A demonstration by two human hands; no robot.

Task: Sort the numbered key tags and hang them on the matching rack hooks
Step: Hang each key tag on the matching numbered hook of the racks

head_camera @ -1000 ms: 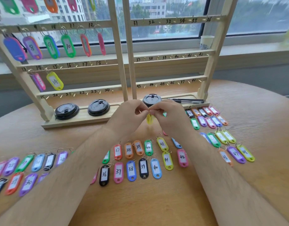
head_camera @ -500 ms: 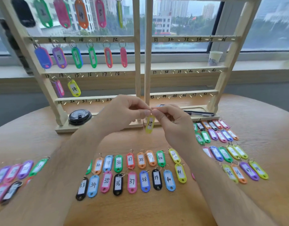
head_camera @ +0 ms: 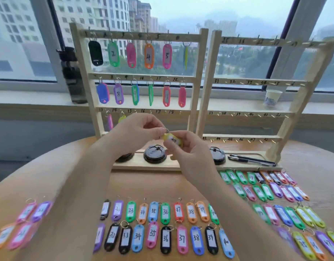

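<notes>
At frame centre we hold the yellow key tag point(head_camera: 172, 141) before the wooden rack point(head_camera: 203, 72): our left hand point(head_camera: 136, 132) pinches its ring point(head_camera: 166, 130), our right hand point(head_camera: 190, 153) pinches its body between thumb and fingers.

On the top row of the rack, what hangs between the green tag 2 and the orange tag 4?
A pink tag hangs there, shown in the head view; its number is too blurred to read.

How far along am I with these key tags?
Done: top two rows of the left rack full, two tags on its third. In hand: left hand and right hand pinch a yellow tag. Left: right rack bare; many tags on the table.
</notes>
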